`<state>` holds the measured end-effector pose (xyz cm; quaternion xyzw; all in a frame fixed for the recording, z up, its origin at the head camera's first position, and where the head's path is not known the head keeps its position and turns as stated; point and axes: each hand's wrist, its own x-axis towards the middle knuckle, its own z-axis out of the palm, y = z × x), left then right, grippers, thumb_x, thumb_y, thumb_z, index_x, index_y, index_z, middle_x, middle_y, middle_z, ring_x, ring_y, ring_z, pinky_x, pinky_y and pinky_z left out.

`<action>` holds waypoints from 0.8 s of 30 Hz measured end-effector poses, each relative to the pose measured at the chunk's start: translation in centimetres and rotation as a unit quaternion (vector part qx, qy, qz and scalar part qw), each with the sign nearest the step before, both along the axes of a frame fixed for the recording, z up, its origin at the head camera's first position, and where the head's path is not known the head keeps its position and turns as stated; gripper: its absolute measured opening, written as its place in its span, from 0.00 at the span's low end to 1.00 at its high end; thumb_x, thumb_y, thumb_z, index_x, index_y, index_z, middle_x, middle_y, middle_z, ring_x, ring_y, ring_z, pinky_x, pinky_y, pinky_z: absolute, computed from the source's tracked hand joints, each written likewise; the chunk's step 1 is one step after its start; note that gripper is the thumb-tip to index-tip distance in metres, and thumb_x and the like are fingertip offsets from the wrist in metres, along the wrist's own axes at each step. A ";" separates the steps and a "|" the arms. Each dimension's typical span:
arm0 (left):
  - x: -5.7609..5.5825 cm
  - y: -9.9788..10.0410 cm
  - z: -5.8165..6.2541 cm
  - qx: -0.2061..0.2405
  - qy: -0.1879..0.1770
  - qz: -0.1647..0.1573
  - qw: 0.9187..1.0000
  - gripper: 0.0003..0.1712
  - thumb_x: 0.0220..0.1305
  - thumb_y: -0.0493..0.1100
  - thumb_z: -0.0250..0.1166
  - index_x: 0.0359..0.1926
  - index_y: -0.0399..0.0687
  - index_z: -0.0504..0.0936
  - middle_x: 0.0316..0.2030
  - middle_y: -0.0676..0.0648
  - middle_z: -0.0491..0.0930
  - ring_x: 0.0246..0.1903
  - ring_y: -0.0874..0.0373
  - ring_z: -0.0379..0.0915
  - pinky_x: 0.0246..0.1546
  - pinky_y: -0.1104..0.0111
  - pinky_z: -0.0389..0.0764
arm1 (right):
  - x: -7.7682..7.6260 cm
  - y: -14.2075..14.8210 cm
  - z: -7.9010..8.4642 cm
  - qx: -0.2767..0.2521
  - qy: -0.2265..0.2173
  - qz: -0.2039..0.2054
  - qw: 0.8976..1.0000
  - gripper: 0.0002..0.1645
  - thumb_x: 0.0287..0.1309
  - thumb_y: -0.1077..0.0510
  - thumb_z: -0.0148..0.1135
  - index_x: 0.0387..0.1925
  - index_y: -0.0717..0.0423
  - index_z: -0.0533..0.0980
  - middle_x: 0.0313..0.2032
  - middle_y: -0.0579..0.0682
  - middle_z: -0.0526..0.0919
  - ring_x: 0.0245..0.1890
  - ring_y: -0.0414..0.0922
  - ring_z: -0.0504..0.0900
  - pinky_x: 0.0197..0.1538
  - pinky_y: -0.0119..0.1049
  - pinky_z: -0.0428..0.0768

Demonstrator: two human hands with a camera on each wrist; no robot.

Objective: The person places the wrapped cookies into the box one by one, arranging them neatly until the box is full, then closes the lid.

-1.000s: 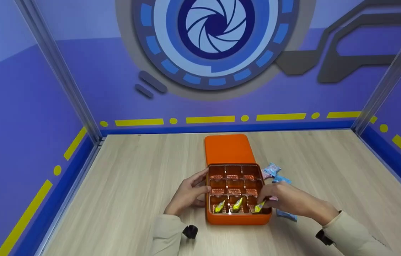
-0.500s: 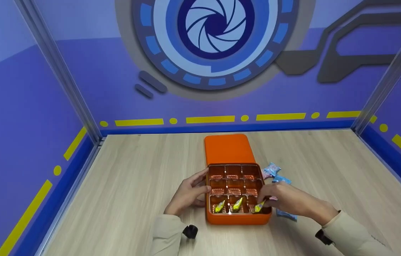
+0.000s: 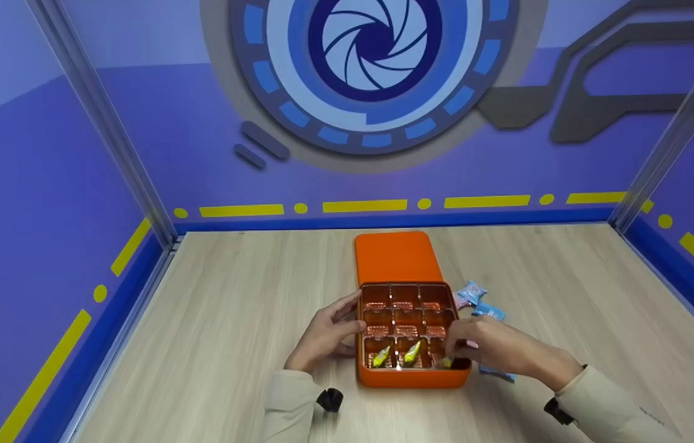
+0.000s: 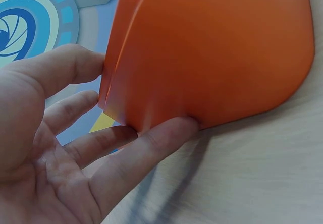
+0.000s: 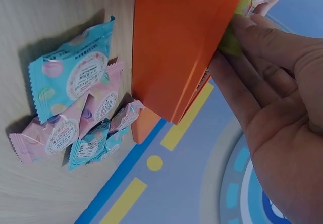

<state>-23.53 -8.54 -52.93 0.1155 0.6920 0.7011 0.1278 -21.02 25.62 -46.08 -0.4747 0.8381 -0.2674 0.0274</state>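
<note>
An orange box with a clear divided tray stands on the table, its small compartments in three rows. Yellow-wrapped candies lie in the front left and front middle compartments. Over the front right compartment, my right hand pinches another yellow-wrapped candy between thumb and fingers, low inside the tray. Most of that candy is hidden by the fingers in the head view. My left hand steadies the box's left side; its fairly straight fingers touch the orange wall.
Behind the box lies its orange lid. Right of the box are several blue and pink wrapped candies, among them a blue one and a pink one. Purple panels wall in the table.
The yellow candy in my right hand has gone lower into the front right compartment, and less of it shows. My left hand and the box have stayed put.
</note>
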 end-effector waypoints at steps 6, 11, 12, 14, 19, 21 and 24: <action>0.0 0.0 0.1 -0.005 -0.004 -0.001 1.000 0.41 0.71 0.38 0.68 0.82 0.49 0.65 0.78 0.34 0.61 0.69 0.38 0.70 0.38 0.51 0.91 | 0.0 0.0 -0.1 -0.005 0.002 0.002 1.000 0.14 0.61 0.75 0.71 0.39 0.53 0.86 0.38 0.44 0.88 0.39 0.40 0.86 0.40 0.34 0.89; 0.0 0.0 0.1 -0.005 -0.008 0.003 1.000 0.41 0.71 0.38 0.69 0.82 0.50 0.66 0.78 0.34 0.61 0.68 0.39 0.72 0.37 0.51 0.91 | 0.0 0.0 -0.2 -0.013 0.003 0.003 1.000 0.13 0.60 0.74 0.72 0.40 0.54 0.86 0.39 0.45 0.88 0.39 0.39 0.85 0.40 0.36 0.89; 0.0 0.0 0.1 -0.005 -0.008 0.003 1.000 0.41 0.71 0.38 0.69 0.82 0.50 0.66 0.78 0.34 0.61 0.67 0.39 0.73 0.37 0.51 0.91 | 0.0 0.1 -0.2 -0.014 0.004 0.004 1.000 0.13 0.60 0.73 0.73 0.40 0.54 0.86 0.39 0.45 0.88 0.39 0.39 0.85 0.40 0.37 0.89; 0.0 0.0 0.1 -0.006 -0.009 0.003 1.000 0.41 0.71 0.38 0.69 0.82 0.50 0.66 0.79 0.33 0.60 0.66 0.39 0.74 0.37 0.51 0.91 | 0.0 0.1 -0.3 -0.018 0.003 0.003 1.000 0.13 0.60 0.73 0.73 0.41 0.55 0.86 0.40 0.45 0.88 0.39 0.40 0.85 0.39 0.39 0.89; 0.0 0.0 0.1 -0.004 -0.009 0.004 1.000 0.41 0.70 0.37 0.69 0.81 0.50 0.66 0.78 0.34 0.61 0.65 0.41 0.75 0.36 0.51 0.91 | 0.1 0.2 -0.3 -0.022 0.000 -0.004 1.000 0.13 0.60 0.72 0.73 0.44 0.56 0.85 0.41 0.47 0.88 0.40 0.44 0.86 0.41 0.42 0.89; 0.0 0.0 0.1 -0.002 -0.010 0.004 1.000 0.41 0.70 0.37 0.69 0.81 0.50 0.66 0.78 0.34 0.61 0.65 0.40 0.75 0.36 0.50 0.91 | 0.1 0.3 -0.3 -0.020 -0.006 -0.011 1.000 0.13 0.61 0.70 0.73 0.46 0.56 0.86 0.42 0.47 0.88 0.42 0.44 0.86 0.42 0.43 0.89; -0.1 0.0 0.1 0.000 -0.009 0.003 1.000 0.41 0.70 0.37 0.69 0.81 0.50 0.66 0.78 0.34 0.62 0.66 0.40 0.74 0.36 0.50 0.91 | 0.2 0.5 -0.1 -0.012 -0.020 -0.031 0.999 0.14 0.63 0.68 0.73 0.49 0.54 0.86 0.44 0.46 0.88 0.44 0.45 0.85 0.45 0.44 0.89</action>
